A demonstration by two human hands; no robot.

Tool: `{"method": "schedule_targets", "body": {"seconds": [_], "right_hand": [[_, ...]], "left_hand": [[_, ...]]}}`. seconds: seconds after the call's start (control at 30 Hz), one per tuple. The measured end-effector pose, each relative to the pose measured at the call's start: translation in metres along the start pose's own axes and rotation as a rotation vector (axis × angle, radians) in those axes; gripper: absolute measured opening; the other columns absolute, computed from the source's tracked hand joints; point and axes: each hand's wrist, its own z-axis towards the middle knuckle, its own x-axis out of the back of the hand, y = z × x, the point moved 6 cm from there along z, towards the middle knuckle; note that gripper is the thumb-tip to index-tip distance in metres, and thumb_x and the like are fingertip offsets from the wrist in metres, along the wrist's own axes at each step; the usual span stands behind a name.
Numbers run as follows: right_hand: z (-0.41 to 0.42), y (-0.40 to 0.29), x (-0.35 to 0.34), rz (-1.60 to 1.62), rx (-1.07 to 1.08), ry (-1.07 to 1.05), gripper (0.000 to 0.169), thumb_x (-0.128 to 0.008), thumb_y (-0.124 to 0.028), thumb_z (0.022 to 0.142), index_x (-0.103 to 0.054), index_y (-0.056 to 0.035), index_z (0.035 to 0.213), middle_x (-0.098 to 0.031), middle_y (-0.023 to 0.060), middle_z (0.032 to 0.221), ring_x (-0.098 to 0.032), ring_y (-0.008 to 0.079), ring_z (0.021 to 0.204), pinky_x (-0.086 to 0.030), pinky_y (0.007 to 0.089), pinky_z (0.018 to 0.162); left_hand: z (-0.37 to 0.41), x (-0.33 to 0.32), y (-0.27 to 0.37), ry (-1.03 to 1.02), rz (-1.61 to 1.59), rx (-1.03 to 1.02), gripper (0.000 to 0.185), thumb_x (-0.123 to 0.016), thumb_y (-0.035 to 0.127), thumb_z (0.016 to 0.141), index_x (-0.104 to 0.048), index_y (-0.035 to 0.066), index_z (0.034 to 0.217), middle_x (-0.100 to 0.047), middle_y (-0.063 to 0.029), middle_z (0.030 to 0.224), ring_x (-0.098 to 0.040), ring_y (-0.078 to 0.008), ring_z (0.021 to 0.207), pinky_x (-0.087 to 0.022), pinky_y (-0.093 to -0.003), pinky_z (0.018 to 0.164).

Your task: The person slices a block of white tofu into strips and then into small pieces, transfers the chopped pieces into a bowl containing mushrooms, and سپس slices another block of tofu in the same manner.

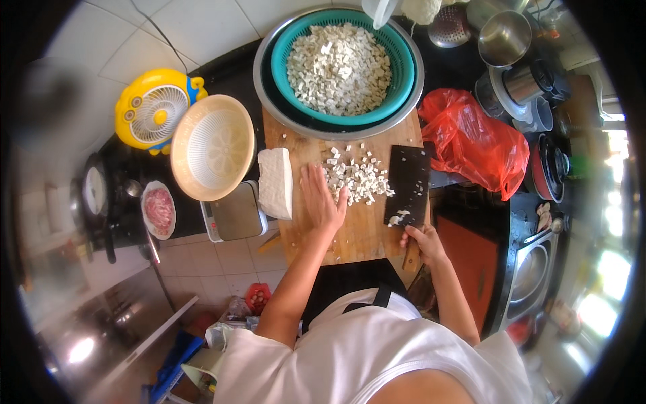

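Observation:
My right hand [425,241] grips the wooden handle of a dark cleaver [405,177], whose broad blade lies flat over the right side of a wooden cutting board [353,235]. White bits stick to the blade. Flat on the board, my left hand [323,199] has its fingers apart and touches the left edge of a pile of small white cubes [357,177]. Left of that hand lies a large uncut white block [275,183], possibly tofu or a peeled root. At the back, a teal colander [343,113] heaped with diced white pieces [338,70] sits inside a steel basin [340,135].
To the left are a cream plastic basket [212,146], a kitchen scale [237,212], a yellow fan [159,111] and a plate of raw minced meat [159,207]. A red plastic bag [472,139], a lidded pot [547,166] and a steel cup [504,39] stand on the right.

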Motion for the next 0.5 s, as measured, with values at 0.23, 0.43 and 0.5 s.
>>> {"method": "schedule_targets", "body": {"seconds": [0.23,0.43,0.5], "right_hand": [[0.024,-0.005,-0.080,-0.116,-0.058,-0.169,0.013,-0.067,-0.008,0.091,-0.059,-0.0008,0.084,-0.064,0.0076,0.070,-0.061,0.0164,0.058,-0.053,0.0308,0.054],[0.030,0.026,-0.111,-0.088,-0.048,-0.197,0.017,-0.068,-0.009,0.091,-0.056,-0.0029,0.079,-0.060,0.0054,0.064,-0.056,0.0141,0.051,-0.050,0.0295,0.049],[0.025,0.026,-0.112,-0.100,-0.040,-0.205,0.016,-0.068,-0.008,0.091,-0.055,-0.0029,0.082,-0.059,0.0053,0.064,-0.055,0.0132,0.052,-0.049,0.0288,0.051]], "left_hand": [[0.052,-0.006,0.025,-0.116,-0.208,-0.346,0.079,-0.056,0.047,0.091,-0.030,-0.001,0.148,-0.037,-0.0264,0.148,-0.033,-0.0470,0.137,-0.026,-0.0529,0.114],[0.037,-0.005,0.027,-0.033,-0.341,-0.229,0.068,-0.059,0.033,0.089,-0.038,-0.003,0.143,-0.041,-0.0250,0.146,-0.036,-0.0464,0.135,-0.029,-0.0507,0.113],[0.035,-0.005,0.028,-0.022,-0.355,-0.215,0.068,-0.059,0.032,0.089,-0.039,-0.003,0.143,-0.041,-0.0246,0.146,-0.036,-0.0460,0.136,-0.029,-0.0496,0.114]]}}
